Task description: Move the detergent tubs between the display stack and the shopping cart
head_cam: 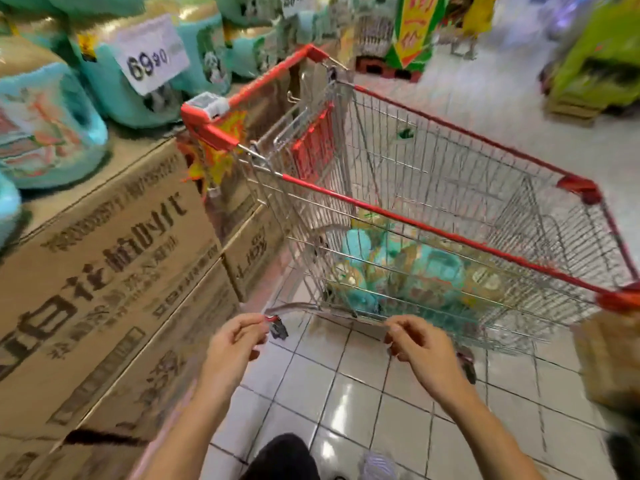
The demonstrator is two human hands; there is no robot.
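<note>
**Empty hands at the cart, tubs in both places**

The person stands at the near corner of the shopping cart (433, 233), which is parked tight against the display stack (52, 133). That placement keeps the carry between the two short. The stack's teal tubs stand on sealed cardboard cartons (104, 271), which lift them to about the height of the cart's rim, and a price card (152, 60) leans on one of them.

The left hand (235, 344) and the right hand (420, 348) float side by side above the tiled floor (346, 393), just short of the basket. The fingers of each are loosely curled with the thumb near the forefinger, and neither hand grips anything. The two hands are apart by about a tub's width, as if ready to take one by both sides.

The detergent tubs (398, 271) already in the cart sit at the bottom of the basket, toward its near end. On the stack the tubs are upright, with gold lids on top and the long axis vertical. Those in the cart, blurred behind the wire, seem to lie tipped, with their long axes along the basket floor.
</note>
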